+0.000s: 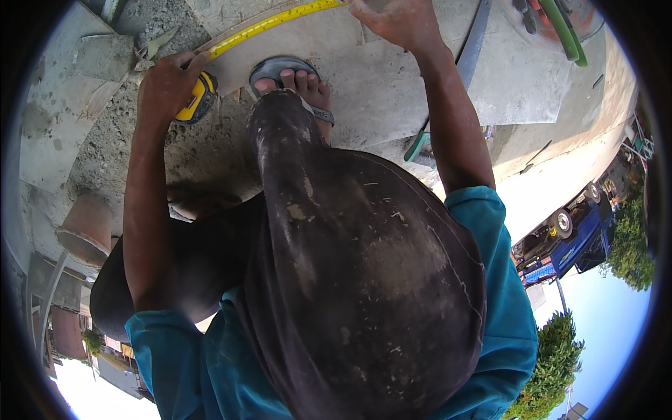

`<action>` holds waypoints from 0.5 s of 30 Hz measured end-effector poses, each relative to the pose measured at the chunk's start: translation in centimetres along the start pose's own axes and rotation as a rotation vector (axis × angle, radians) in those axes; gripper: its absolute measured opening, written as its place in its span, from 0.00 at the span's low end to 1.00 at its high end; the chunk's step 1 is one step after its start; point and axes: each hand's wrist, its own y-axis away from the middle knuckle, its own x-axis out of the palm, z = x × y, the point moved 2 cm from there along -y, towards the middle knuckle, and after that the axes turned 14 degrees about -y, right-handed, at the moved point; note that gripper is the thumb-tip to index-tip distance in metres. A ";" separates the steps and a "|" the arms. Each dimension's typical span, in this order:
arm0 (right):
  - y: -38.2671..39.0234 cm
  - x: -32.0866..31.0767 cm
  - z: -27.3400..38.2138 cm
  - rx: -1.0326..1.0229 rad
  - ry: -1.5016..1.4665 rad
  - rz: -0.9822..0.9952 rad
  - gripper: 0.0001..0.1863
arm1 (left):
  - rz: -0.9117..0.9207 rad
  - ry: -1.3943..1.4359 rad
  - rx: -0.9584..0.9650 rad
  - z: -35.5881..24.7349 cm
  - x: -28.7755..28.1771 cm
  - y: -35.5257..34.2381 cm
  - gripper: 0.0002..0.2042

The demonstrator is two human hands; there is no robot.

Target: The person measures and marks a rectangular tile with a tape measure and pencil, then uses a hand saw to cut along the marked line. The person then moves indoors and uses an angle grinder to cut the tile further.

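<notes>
My left hand (168,87) is closed round a yellow and black tape measure (196,101), low over a gritty surface. Its yellow blade (262,26) stretches up and rightward across a pale board or tile (329,59) to my right hand (392,21), whose fingers are closed at the far end, partly cut off by the frame's edge. My sandaled foot (301,84) is between my hands. Beside my right forearm lies a long flat grey blade (470,52), with a green handle (420,147) lower down.
A terracotta-coloured bucket (87,224) stands at left near broken slabs (98,52). A clear container with tools and green handles (563,31) is at upper right. A blue truck (574,238) is parked beyond the paving, with trees (553,350) behind.
</notes>
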 end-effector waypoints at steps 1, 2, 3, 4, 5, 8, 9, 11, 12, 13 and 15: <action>-0.1 0.0 0.0 -0.028 0.017 0.008 0.06 | -0.004 0.003 0.003 0.0 0.0 0.1 0.23; -0.2 -0.1 -0.1 -0.056 0.034 0.017 0.05 | -0.007 0.006 0.005 0.0 0.0 0.1 0.23; -0.4 -0.2 -0.1 -0.083 0.051 0.025 0.05 | -0.001 0.011 -0.001 0.0 -0.1 0.2 0.23; -0.5 -0.2 0.0 -0.103 0.054 0.028 0.05 | 0.004 0.016 -0.008 -0.2 -0.2 0.2 0.23; -0.6 -0.2 0.0 -0.122 0.057 0.032 0.05 | 0.010 0.022 -0.014 -0.3 -0.2 0.3 0.23; -0.7 -0.2 0.0 -0.181 0.074 0.045 0.04 | 0.024 0.015 -0.017 -0.3 -0.3 0.3 0.24; -0.8 -0.2 0.0 -0.202 0.081 0.051 0.04 | 0.009 0.012 -0.005 -0.2 -0.2 0.2 0.24; -0.9 -0.2 0.2 -0.191 0.080 0.051 0.04 | -0.020 0.006 0.018 0.2 0.2 0.0 0.24; -0.9 -0.2 0.3 -0.186 0.079 0.051 0.04 | -0.021 0.005 0.019 0.1 0.1 0.1 0.23; -0.9 -0.2 0.4 -0.167 0.075 0.051 0.04 | -0.021 0.003 0.021 0.1 0.0 0.1 0.23; -0.9 -0.2 0.4 -0.128 0.064 0.051 0.04 | -0.006 0.020 0.007 -0.1 -0.1 0.2 0.23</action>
